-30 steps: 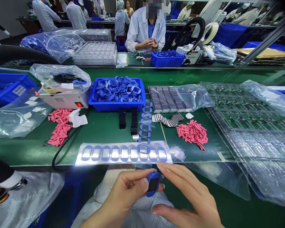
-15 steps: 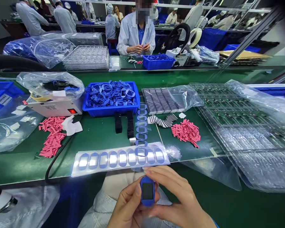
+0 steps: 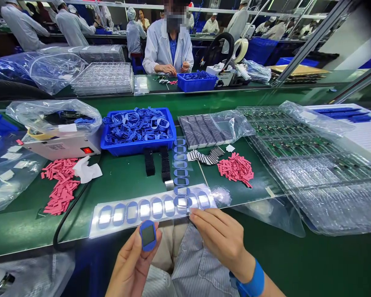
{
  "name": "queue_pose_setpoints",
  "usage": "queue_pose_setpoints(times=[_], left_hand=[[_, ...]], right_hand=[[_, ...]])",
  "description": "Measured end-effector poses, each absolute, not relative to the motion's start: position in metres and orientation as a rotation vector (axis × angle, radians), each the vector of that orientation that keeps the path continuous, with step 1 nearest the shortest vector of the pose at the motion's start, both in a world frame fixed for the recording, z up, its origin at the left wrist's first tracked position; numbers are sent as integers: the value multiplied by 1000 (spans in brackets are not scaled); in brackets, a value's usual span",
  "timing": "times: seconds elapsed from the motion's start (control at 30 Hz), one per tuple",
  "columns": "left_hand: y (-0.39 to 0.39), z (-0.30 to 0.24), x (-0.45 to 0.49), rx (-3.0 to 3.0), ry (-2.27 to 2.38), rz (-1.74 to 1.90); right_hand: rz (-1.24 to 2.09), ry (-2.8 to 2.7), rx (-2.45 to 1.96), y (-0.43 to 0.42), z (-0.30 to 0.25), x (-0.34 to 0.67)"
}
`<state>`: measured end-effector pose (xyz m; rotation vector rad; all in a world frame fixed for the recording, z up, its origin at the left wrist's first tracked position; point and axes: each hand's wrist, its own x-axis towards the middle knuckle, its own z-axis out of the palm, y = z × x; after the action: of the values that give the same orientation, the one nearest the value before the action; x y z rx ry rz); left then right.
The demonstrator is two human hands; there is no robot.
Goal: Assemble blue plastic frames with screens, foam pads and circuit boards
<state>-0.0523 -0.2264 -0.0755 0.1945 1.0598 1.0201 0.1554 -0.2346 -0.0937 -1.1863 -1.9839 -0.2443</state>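
My left hand (image 3: 131, 262) grips a small blue oval device (image 3: 148, 236) with a dark rectangular screen, held upright and facing me in front of the table edge. My right hand (image 3: 224, 235) has its fingers together, the tips at the front edge of a white backing sheet (image 3: 95, 220) of blue-rimmed oval stickers. Its thumb is mostly hidden, and anything pinched there is too small to make out. A column of oval blue-rimmed pieces (image 3: 181, 168) runs away from the sheet, its near end overlapping the stickers.
Behind stands a blue bin (image 3: 136, 150) of blue plastic parts. Pink strips lie in a left pile (image 3: 60, 192) and a right pile (image 3: 235, 169). Black stacked pieces (image 3: 149, 163) sit between. Trays of circuit boards (image 3: 284, 144) fill the right. A co-worker (image 3: 168, 49) sits opposite.
My right hand has left the device and moved to the sheet's front edge. My left hand has carried the device leftward and up. The view has shifted slightly.
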Motion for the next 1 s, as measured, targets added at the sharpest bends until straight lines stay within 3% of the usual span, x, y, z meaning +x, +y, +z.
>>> queue_pose_setpoints(times=[0.27, 0.43, 0.83, 1.0], left_hand=[[-200, -66, -1, 264, 975, 1026], [-198, -67, 10, 343, 966, 998], [-188, -58, 19, 429, 924, 1006], [-201, -67, 7, 615, 958, 1010]], right_hand=[[-95, -2119, -1034, -256, -84, 168], [-18, -1958, -1184, -247, -77, 170], [-310, -2072, -1350, -220, -81, 166], [-272, -2045, -1332, -214, -85, 172]])
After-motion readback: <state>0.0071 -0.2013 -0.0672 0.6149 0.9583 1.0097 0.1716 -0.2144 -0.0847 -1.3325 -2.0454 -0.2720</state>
